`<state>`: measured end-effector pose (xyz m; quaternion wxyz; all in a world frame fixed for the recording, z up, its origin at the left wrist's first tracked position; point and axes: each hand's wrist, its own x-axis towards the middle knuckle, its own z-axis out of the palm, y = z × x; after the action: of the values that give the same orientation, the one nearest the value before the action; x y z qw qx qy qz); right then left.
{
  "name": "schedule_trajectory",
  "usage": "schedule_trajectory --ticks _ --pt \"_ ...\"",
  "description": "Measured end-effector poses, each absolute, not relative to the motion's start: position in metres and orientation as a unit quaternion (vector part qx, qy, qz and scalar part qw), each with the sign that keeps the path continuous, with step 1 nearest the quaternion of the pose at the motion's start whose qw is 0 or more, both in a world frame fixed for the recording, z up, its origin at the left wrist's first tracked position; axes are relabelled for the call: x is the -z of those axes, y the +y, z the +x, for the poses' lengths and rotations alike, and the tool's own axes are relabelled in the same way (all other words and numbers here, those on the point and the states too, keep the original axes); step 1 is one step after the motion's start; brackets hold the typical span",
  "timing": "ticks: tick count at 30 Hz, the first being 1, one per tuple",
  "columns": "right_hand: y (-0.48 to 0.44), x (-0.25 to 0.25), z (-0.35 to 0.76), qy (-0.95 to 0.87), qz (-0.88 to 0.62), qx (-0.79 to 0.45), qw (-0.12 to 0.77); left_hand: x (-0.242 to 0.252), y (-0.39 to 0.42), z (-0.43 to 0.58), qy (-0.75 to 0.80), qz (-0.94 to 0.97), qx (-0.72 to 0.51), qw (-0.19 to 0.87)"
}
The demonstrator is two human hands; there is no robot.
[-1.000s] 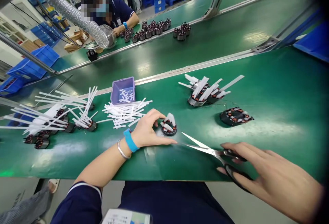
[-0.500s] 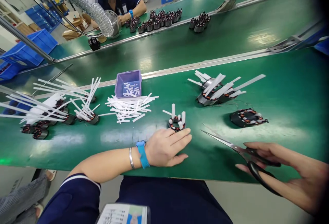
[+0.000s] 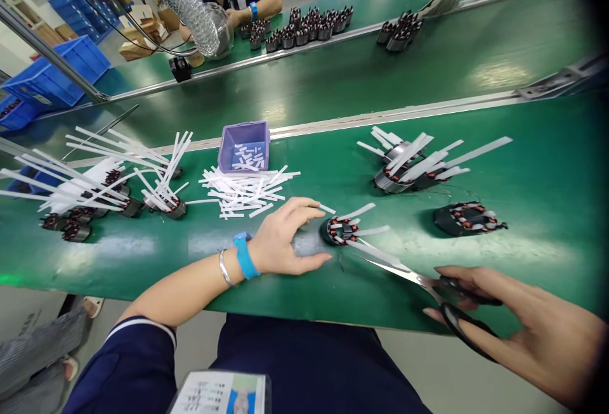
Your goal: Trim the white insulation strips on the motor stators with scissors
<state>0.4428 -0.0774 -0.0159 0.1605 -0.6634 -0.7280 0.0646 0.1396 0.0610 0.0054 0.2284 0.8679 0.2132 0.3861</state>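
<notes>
Compared with a moment ago, the white strips [image 3: 373,231] on the small wound ring [image 3: 329,236] no longer stand up: most now lean right, towards the scissors [image 3: 431,284], whose tips have come up close to the ring, so the strip nearest the person looks to be within cutting reach. That strip runs alongside the 2 blades; whether it lies between them, I cannot tell. The left hand [image 3: 285,239], which lay stretched out in front of the ring, is now at its left side, thumb and fingers spread in a wide curve and gripping nothing; fingertip contact with the ring is unclear. The right hand [image 3: 533,325] is closed around the scissors' black handles, with the blades slightly parted. The ring sits on the green worktop [image 3: 285,300] between the hands, with 1 larger wound ring [image 3: 447,220] apart to the right and loose strips [image 3: 247,192] piled beyond the left hand
</notes>
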Motion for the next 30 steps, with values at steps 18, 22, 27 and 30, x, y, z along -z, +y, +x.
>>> schedule_trajectory --ticks 18,22,27,30 --pt "-0.06 0.0 0.383 -0.806 -0.544 0.154 0.175 -0.045 0.109 0.186 0.125 0.948 -0.038 0.291" --pt "-0.057 -0.006 0.381 -0.81 -0.537 0.169 0.167 -0.049 0.114 0.181 0.135 0.943 -0.023 0.304" --pt "-0.055 -0.006 0.378 -0.8 -0.556 0.16 0.157 -0.051 0.119 0.174 0.167 0.943 -0.012 0.287" --pt "-0.052 -0.008 0.376 -0.802 -0.559 0.152 0.144 -0.048 0.121 0.173 0.155 0.938 -0.032 0.308"
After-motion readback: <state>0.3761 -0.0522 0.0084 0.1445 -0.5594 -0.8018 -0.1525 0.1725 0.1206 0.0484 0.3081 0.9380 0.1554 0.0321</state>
